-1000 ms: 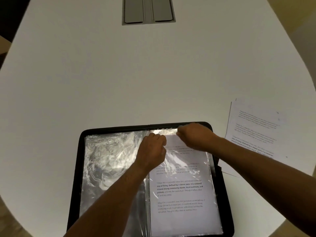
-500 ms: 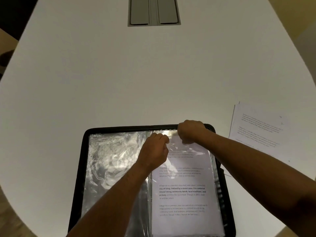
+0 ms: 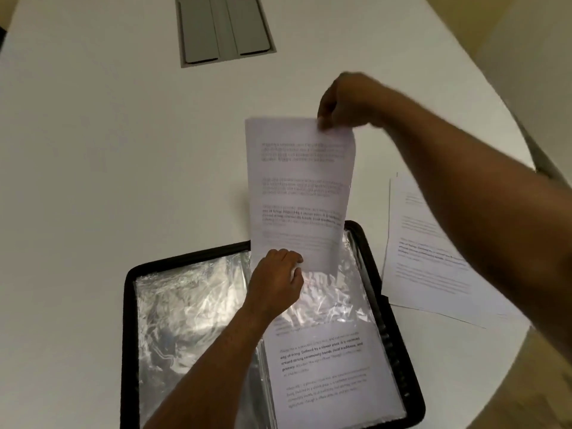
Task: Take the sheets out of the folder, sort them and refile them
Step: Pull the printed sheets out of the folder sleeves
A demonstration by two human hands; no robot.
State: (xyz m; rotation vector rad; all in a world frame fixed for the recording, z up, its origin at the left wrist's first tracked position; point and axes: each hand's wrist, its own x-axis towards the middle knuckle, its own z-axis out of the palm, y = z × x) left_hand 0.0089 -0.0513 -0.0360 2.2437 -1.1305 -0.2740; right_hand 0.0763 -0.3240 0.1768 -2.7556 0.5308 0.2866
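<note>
While the left hand is pinching the clear plastic sleeve, the right hand is now lifting one white printed sheet out of it. One open black folder is lying beside one loose sheet pile.

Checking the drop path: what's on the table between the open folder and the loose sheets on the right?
Head view: nothing. The loose sheets lie right against the folder; its right edge seems to cover their corner, leaving no bare table between.
</note>
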